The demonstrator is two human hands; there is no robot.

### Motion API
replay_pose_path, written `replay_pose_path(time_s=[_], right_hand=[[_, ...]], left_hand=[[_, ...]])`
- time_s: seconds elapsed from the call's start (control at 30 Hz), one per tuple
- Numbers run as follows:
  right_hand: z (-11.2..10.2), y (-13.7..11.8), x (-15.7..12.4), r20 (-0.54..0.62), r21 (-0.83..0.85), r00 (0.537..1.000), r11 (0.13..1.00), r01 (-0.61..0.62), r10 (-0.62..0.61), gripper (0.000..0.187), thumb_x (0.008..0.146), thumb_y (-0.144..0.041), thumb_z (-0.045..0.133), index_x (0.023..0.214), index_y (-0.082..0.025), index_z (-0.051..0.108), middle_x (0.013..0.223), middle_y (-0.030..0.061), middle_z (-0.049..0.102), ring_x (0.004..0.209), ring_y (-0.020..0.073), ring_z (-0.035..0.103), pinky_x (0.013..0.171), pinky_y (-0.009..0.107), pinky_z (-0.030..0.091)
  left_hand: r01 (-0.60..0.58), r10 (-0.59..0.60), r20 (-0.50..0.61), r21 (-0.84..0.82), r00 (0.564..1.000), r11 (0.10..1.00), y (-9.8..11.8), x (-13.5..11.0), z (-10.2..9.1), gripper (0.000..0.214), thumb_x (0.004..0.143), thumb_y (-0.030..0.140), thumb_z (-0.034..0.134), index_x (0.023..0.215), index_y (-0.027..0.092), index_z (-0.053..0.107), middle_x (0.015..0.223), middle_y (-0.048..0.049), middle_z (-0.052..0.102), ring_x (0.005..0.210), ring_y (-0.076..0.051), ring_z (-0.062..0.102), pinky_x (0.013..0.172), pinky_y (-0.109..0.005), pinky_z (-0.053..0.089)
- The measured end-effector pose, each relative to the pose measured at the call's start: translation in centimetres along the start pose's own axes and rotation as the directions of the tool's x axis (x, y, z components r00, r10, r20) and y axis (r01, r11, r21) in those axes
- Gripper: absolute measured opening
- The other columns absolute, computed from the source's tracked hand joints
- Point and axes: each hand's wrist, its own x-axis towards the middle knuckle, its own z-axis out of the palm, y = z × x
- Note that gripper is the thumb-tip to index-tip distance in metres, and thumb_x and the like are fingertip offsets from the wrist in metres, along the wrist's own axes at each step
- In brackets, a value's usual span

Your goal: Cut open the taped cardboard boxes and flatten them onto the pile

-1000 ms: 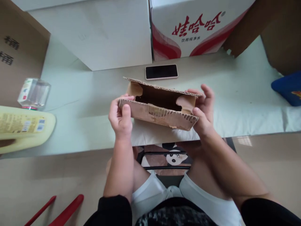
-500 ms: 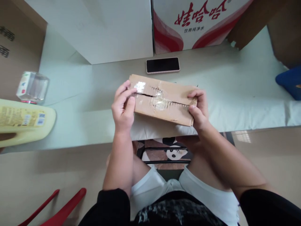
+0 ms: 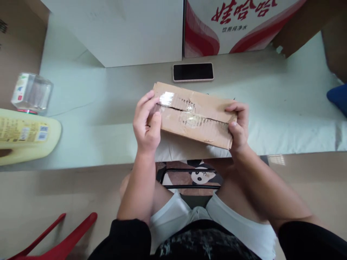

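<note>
Between my two hands is a small brown cardboard box (image 3: 199,128), tilted down to the right. Its top seam is partly split, with torn paper and shiny clear tape along it. My left hand (image 3: 148,122) grips the left end, thumb and fingers on the top face near the tape. At the right end my right hand (image 3: 240,124) holds the corner, its thumb and forefinger closed on the edge. What lies inside the box is hidden. Just beyond it a phone (image 3: 193,72) with a dark screen lies on the pale green cloth (image 3: 89,141).
At the back stand a large white box (image 3: 135,36) and a red-and-white carton (image 3: 238,39). To the left lie a clear bottle (image 3: 35,93) and a yellow jug (image 3: 32,137). A blue object (image 3: 338,99) sits at the right. Red legs (image 3: 73,238) show on the floor.
The box and both hands appear slightly further right in view, though the surroundings shifted too as the camera moved. Both hands keep their grip on the box.
</note>
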Motion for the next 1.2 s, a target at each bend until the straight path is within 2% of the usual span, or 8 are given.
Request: replay_pose_path(time_s=[0.13, 0.3, 0.5, 0.73, 0.8, 0.97, 1.07, 1.2], right_hand=[[0.0, 0.3, 0.0, -0.002, 0.005, 1.0, 1.0, 0.004, -0.004, 0.044, 0.086, -0.07, 0.051, 0.106, -0.031, 0.055, 0.104, 0.0061, 0.054, 0.095, 0.0254, 0.055, 0.086, 0.043, 0.05], [0.0, 0.9, -0.1, 0.006, 0.017, 1.0, 1.0, -0.006, 0.006, 0.051, 0.087, -0.075, 0.045, 0.107, -0.03, 0.055, 0.105, 0.0067, 0.055, 0.095, 0.0253, 0.057, 0.086, 0.043, 0.051], [-0.1, 1.4, -0.2, 0.034, 0.061, 0.999, 0.998, 0.025, -0.027, 0.044, 0.09, -0.069, 0.047, 0.111, -0.031, 0.055, 0.107, 0.0054, 0.056, 0.095, 0.0235, 0.057, 0.086, 0.041, 0.051], [0.3, 1.7, -0.1, 0.011, 0.077, 0.999, 0.996, 0.042, -0.043, 0.046, 0.088, -0.072, 0.046, 0.11, -0.032, 0.056, 0.106, 0.0051, 0.056, 0.096, 0.0237, 0.058, 0.087, 0.041, 0.052], [0.3, 1.7, -0.1, 0.004, 0.11, 0.998, 0.992, 0.055, -0.055, 0.045, 0.089, -0.071, 0.045, 0.108, -0.032, 0.057, 0.107, 0.0049, 0.057, 0.099, 0.024, 0.059, 0.089, 0.042, 0.051], [0.4, 1.5, -0.1, 0.016, 0.154, 0.999, 0.987, 0.04, -0.043, 0.044, 0.091, -0.07, 0.042, 0.108, -0.032, 0.057, 0.109, 0.0052, 0.056, 0.102, 0.0251, 0.058, 0.091, 0.044, 0.051], [0.4, 1.4, -0.2, 0.033, 0.152, 0.999, 0.988, 0.026, -0.032, 0.043, 0.092, -0.069, 0.044, 0.109, -0.031, 0.056, 0.111, 0.0058, 0.055, 0.104, 0.0263, 0.057, 0.094, 0.045, 0.05], [0.3, 1.4, -0.2, 0.043, 0.124, 0.999, 0.992, 0.027, -0.032, 0.042, 0.092, -0.068, 0.044, 0.111, -0.032, 0.055, 0.111, 0.0061, 0.055, 0.104, 0.0264, 0.057, 0.093, 0.045, 0.05]], left_hand=[[-0.04, 0.039, -0.026, -0.013, 0.999, 0.999, -0.6, -0.1, 0.0, 0.053, 0.09, 0.067, 0.054, 0.121, 0.028, 0.072, 0.139, -0.0071, 0.062, 0.144, -0.036, 0.05, 0.124, -0.061, 0.035], [-0.088, 0.087, -0.05, -0.003, 0.995, 0.996, -1.2, -0.5, -0.1, 0.057, 0.093, 0.066, 0.045, 0.129, 0.028, 0.068, 0.139, -0.0069, 0.064, 0.142, -0.033, 0.053, 0.123, -0.056, 0.039], [-0.131, 0.13, -0.064, -0.017, 0.989, 0.991, -1.0, -0.5, 0.1, 0.054, 0.097, 0.062, 0.041, 0.125, 0.027, 0.071, 0.136, -0.0065, 0.065, 0.139, -0.03, 0.055, 0.123, -0.052, 0.039], [0.008, -0.021, -0.157, -0.087, 0.987, 0.996, 0.0, -0.9, 1.1, 0.075, 0.099, 0.067, 0.01, 0.119, 0.029, 0.07, 0.135, -0.0051, 0.064, 0.138, -0.027, 0.056, 0.12, -0.046, 0.043], [-0.019, 0.007, -0.173, -0.068, 0.985, 0.997, 0.1, -1.0, 1.1, 0.071, 0.101, 0.064, 0.012, 0.121, 0.028, 0.07, 0.134, -0.0057, 0.065, 0.135, -0.027, 0.058, 0.119, -0.046, 0.045], [-0.088, 0.104, -0.111, 0.14, 0.988, 0.986, 0.2, -0.7, 0.7, 0.034, 0.095, 0.04, 0.054, 0.115, 0.023, 0.074, 0.129, -0.0071, 0.067, 0.128, -0.025, 0.062, 0.114, -0.044, 0.049], [-0.086, 0.108, -0.106, 0.193, 0.988, 0.977, 0.3, -0.6, 0.6, 0.028, 0.092, 0.026, 0.055, 0.111, 0.022, 0.076, 0.13, -0.007, 0.068, 0.126, -0.024, 0.063, 0.113, -0.043, 0.05], [-0.064, 0.096, -0.119, 0.244, 0.988, 0.968, 0.4, -0.6, 0.6, 0.029, 0.087, 0.019, 0.054, 0.107, 0.021, 0.076, 0.128, -0.0071, 0.069, 0.126, -0.024, 0.064, 0.114, -0.045, 0.049]])
